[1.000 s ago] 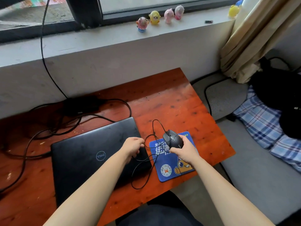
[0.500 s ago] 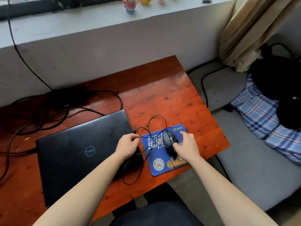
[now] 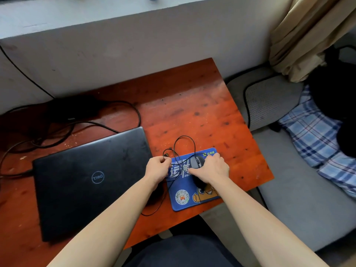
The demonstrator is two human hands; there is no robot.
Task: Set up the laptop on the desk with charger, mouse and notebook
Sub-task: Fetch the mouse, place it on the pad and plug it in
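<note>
Head view shows the right hand (image 3: 211, 168) lying over the black wired mouse (image 3: 196, 163), fingers curled down around its sides, on the blue mouse pad (image 3: 185, 201) near the desk's (image 3: 202, 116) right front corner. The left hand (image 3: 157, 167) is closed in a loose fist just beside the pad, pinching the mouse cable (image 3: 184, 143) near what looks like its plug end; the fingertips themselves are hidden.

The step in hand seems to be settling the mouse and plugging its lead into the closed Dell laptop (image 3: 92, 178). To do it well, I would keep the mouse pinned flat on the pad, shake out the loops lying over the pad and desk, then run the plug to the laptop's right edge without dragging the mouse.

The slack cable is the main nuisance: it crosses the pad and trails under the left wrist. The charger brick (image 3: 73, 110) and its cables (image 3: 123, 112) sprawl behind the laptop. No notebook is in view. The lid is not yet open.
</note>
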